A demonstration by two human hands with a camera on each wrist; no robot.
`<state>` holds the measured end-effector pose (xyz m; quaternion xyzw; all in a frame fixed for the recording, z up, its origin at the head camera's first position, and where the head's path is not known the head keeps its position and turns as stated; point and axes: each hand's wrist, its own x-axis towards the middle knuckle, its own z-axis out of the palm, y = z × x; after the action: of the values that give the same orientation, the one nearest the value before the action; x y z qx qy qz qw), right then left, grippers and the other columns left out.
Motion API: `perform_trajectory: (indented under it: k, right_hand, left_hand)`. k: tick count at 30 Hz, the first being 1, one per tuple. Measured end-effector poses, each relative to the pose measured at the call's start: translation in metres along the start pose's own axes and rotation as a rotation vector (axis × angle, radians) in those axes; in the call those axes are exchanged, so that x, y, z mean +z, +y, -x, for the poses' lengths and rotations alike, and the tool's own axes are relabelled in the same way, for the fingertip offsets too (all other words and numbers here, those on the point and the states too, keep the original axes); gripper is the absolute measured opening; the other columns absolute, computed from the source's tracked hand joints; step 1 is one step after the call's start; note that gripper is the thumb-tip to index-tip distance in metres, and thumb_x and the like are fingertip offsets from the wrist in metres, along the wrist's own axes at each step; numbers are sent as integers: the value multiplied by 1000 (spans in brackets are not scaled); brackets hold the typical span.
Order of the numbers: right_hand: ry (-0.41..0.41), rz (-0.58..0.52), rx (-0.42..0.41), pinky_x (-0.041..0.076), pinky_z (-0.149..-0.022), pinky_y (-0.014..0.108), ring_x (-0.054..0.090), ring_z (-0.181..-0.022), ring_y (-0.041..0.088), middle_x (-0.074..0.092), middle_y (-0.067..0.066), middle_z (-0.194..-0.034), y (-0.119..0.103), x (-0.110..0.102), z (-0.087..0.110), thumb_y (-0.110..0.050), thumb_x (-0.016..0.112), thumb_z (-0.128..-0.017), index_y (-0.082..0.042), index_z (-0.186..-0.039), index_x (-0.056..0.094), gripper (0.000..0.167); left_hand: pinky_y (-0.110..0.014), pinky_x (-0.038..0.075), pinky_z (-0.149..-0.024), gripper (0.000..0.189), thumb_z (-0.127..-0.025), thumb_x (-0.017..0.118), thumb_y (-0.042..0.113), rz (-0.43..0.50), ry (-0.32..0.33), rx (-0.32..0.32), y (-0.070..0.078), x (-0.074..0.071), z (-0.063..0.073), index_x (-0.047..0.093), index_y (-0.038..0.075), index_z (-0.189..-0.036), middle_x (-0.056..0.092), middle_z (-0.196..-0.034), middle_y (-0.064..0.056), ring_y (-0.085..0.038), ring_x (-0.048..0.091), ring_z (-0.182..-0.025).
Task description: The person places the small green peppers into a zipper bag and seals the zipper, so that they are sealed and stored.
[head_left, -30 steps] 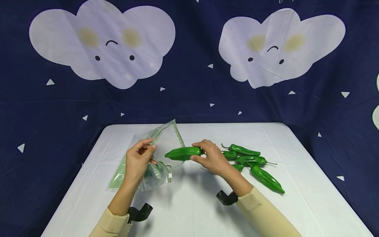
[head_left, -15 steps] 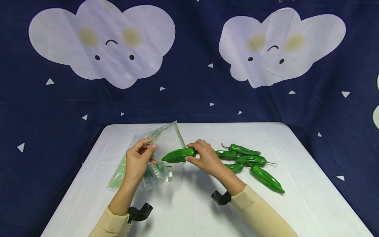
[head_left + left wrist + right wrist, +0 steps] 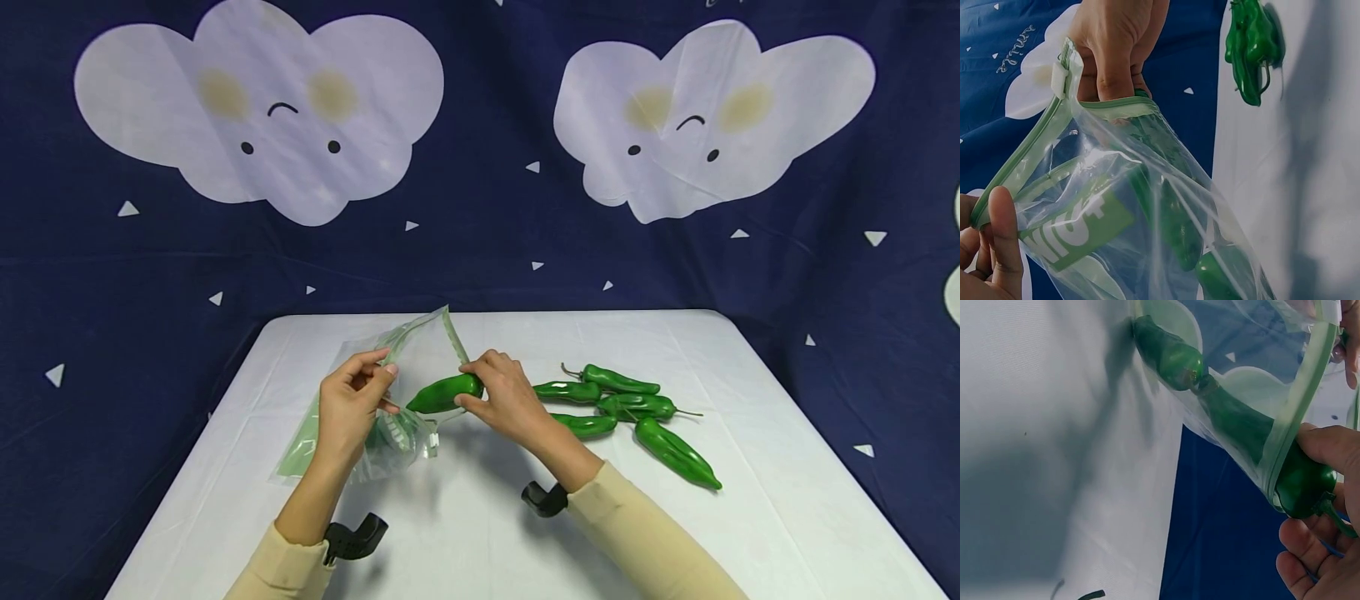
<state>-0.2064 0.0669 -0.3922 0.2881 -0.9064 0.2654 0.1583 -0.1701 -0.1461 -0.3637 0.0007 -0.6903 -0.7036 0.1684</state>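
Observation:
In the head view my left hand (image 3: 351, 408) pinches the rim of a clear zip bag (image 3: 300, 446) with green print, holding its mouth apart. My right hand (image 3: 512, 402) grips a green pepper (image 3: 442, 394) near its stem end. The right wrist view shows that pepper (image 3: 1307, 487) passing through the bag's mouth, tip inside, stem end outside between thumb and fingers. Deeper in the bag lies another green pepper (image 3: 1172, 359), right at the held one's tip. A white slider (image 3: 1060, 80) sits on the zip in the left wrist view.
Several green peppers (image 3: 637, 407) lie in a loose group on the white table (image 3: 480, 533), right of my right hand. A dark blue cloth (image 3: 480, 250) with cloud pictures hangs behind the table's far edge.
My right hand has moved left with the pepper, bringing it into the bag's mouth. The left hand stays in place, still pinching the bag's rim.

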Motion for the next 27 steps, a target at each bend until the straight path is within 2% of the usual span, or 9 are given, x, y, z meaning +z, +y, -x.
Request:
perform_trajectory:
  k: [6,13,18,27]
  right_hand:
    - [-7,10,6,37,-70,27,52,-86,16,58,1,-96,-2,4,-1,-30,74,-81,-10,-114,65,40]
    - [-12,20,-4,41,-73,31,51,-86,15,57,0,-96,-4,10,-3,-30,74,-82,-11,-115,64,39]
    - [-9,-2,-19,44,-76,33,51,-86,16,57,2,-97,-4,10,-3,-29,74,-82,-10,-116,63,41]
    - [22,-51,-7,42,-76,33,52,-90,18,60,5,-103,-2,6,1,-30,75,-80,-10,-117,63,43]
  left_hand:
    - [-26,56,-42,23,-85,64,-2,2,5,2,0,1,0,66,-1,-108,55,-71,2,-9,52,-56]
    - [-27,56,-42,24,-85,64,-2,6,-3,8,0,2,0,66,0,-109,55,-72,2,-9,53,-56]
    - [-26,56,-42,23,-85,64,-2,16,-1,3,1,2,0,66,-1,-109,55,-72,2,-9,52,-57]
    - [-25,56,-42,23,-85,65,-1,30,4,4,1,1,0,66,-2,-108,54,-72,1,-10,52,-57]
